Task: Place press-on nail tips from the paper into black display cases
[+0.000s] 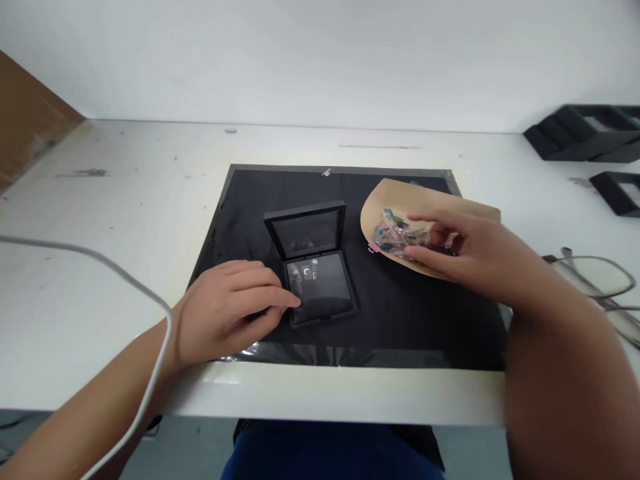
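We see the right hand (440, 241) right of the middle of the frame, its index finger and thumb parted over a jumble of small green, pink and clear glossy pieces (393, 233). The fingers look loose, not clenched; whether a fingertip touches a piece, we cannot tell. The pieces lie in a shallow beige paper-like holder with a rounded left end (385, 195), which has a small pink tab (375, 247) at its lower left edge. The jumble shows to the left of the right palm and partly beneath it; its long axis runs mostly across the frame, dipping slightly rightward. The right hand is clearly the nearer one.

Near the centre, left of the holder and apart from it, stands an open square black box (325, 293) with its framed lid (306, 233) raised at the back. In its upper left corner we make out a small white crescent-shaped piece (307, 273) and a white-and-blue one (315, 268). The left hand (240, 303) has its index fingertip against the box's left side; its thumb is partly hidden, so we cannot tell whether it pinches the edge. Box and holder both rest on a black rectangular mat (415, 327).
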{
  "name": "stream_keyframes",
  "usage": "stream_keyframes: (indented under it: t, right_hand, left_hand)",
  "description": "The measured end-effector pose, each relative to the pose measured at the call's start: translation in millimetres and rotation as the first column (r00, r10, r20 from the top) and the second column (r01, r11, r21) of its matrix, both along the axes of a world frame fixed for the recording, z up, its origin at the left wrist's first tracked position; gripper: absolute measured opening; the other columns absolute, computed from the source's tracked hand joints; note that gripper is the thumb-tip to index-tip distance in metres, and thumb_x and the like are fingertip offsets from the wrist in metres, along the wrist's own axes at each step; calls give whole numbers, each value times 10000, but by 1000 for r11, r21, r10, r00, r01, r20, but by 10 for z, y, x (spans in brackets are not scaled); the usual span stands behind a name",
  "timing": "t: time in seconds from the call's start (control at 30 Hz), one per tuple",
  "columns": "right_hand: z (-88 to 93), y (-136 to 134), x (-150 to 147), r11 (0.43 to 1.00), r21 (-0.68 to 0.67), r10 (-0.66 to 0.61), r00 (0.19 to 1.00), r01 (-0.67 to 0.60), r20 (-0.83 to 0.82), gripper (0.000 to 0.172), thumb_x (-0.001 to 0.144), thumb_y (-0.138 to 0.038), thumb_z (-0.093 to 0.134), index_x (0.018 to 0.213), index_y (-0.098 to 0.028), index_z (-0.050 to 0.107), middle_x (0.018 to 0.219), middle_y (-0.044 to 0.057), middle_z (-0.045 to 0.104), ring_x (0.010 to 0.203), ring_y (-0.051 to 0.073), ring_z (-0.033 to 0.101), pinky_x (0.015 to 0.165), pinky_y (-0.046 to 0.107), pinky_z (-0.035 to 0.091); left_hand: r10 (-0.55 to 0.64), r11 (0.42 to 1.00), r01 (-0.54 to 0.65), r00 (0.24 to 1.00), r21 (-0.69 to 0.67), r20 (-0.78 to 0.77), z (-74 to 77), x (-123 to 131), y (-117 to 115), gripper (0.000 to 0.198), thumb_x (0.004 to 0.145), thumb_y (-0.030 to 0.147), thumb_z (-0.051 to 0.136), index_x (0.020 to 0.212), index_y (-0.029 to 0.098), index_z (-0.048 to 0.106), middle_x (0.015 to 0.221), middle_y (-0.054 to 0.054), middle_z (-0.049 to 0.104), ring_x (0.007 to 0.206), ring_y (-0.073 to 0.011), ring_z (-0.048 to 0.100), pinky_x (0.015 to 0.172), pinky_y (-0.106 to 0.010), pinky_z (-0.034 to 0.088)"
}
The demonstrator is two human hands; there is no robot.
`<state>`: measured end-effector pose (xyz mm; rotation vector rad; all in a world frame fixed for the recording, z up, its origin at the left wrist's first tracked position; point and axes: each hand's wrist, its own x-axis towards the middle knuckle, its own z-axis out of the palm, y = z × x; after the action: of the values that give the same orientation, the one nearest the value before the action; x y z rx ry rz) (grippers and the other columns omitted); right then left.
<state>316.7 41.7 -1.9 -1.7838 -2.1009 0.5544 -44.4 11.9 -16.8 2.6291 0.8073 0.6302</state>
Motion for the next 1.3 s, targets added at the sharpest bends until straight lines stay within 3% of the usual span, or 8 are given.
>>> stream_keyframes:
  t: [0.17, 0.27, 0.5, 0.6, 0.87, 1.0, 1.13, 1.3]
  right_hand:
    - [-104, 33, -73, 999, 34, 28, 997, -30, 74, 395, 887, -496, 626, 1227, -321, 729, 943, 41, 727, 835, 258, 647, 692, 391, 491]
    - [-142, 62, -113, 998, 14, 60, 991, -62, 116, 307, 939, -419, 544, 1128, -336, 773, 923, 38, 727, 834, 249, 645, 658, 370, 468]
    - [-88, 69, -82, 1000, -10, -1, 998, 1, 58, 153, 846, -329, 626, 879, -269, 763, 870, 33, 757, 750, 236, 668, 644, 367, 481]
    - [-58, 55, -10, 997, -6, -81, 996, 81, 22, 192, 861, -365, 618, 936, -287, 776, 875, 33, 766, 687, 236, 663, 608, 382, 490]
    - [-55, 24, 114, 980, 141, -99, 961, 139, -258, 277, 906, -310, 609, 1154, -352, 727, 1024, 30, 759, 926, 270, 717, 781, 431, 556]
    - [-25, 22, 126, 968, 212, -93, 979, 132, -183, 384, 883, -185, 538, 1197, -331, 704, 946, 43, 707, 830, 228, 680, 747, 396, 529]
    - [14, 24, 137, 967, 223, -116, 992, 123, -41, 525, 743, -39, 487, 1149, -280, 716, 924, 39, 652, 807, 197, 631, 739, 347, 506]
    - [61, 10, 130, 959, 223, -167, 984, 175, -57, 543, 712, -2, 459, 1116, -254, 721, 915, 52, 637, 847, 199, 619, 767, 336, 486]
  left_hand:
    - [13, 1000, -13, 1000, -12, -20, -16, -15, -4, 229, 935, 110, 575, 1095, 236, 679, 917, 0, 712, 786, -134, 622, 708, -298, 461]
    - [4, 1000, -5, 999, -15, -40, -1, -17, 2, 230, 936, 110, 578, 1102, 233, 678, 916, 1, 716, 781, -134, 625, 707, -298, 459]
    - [1, 1000, -1, 999, 2, -46, 26, 2, 13, 213, 938, 109, 570, 1080, 223, 681, 894, 6, 717, 759, -131, 632, 696, -294, 459]
    - [12, 1000, -13, 999, -20, -36, 11, -9, 3, 221, 943, 117, 568, 1095, 232, 680, 908, 6, 719, 777, -131, 632, 710, -294, 459]
    - [26, 999, -28, 999, -43, -35, -4, -41, -8, 239, 947, 114, 566, 1114, 244, 676, 929, 6, 716, 793, -130, 620, 718, -301, 447]
    - [31, 999, -33, 999, -39, -36, -7, -30, -1, 232, 950, 117, 559, 1106, 244, 676, 924, 7, 716, 792, -130, 621, 715, -300, 449]
    - [30, 999, -31, 999, -26, -39, -9, -32, -7, 229, 950, 124, 558, 1103, 244, 680, 914, 5, 715, 783, -130, 622, 705, -298, 453]
    - [40, 999, -41, 998, -27, -43, 2, -36, -14, 229, 951, 128, 545, 1089, 239, 691, 909, -9, 720, 772, -132, 628, 698, -297, 461]
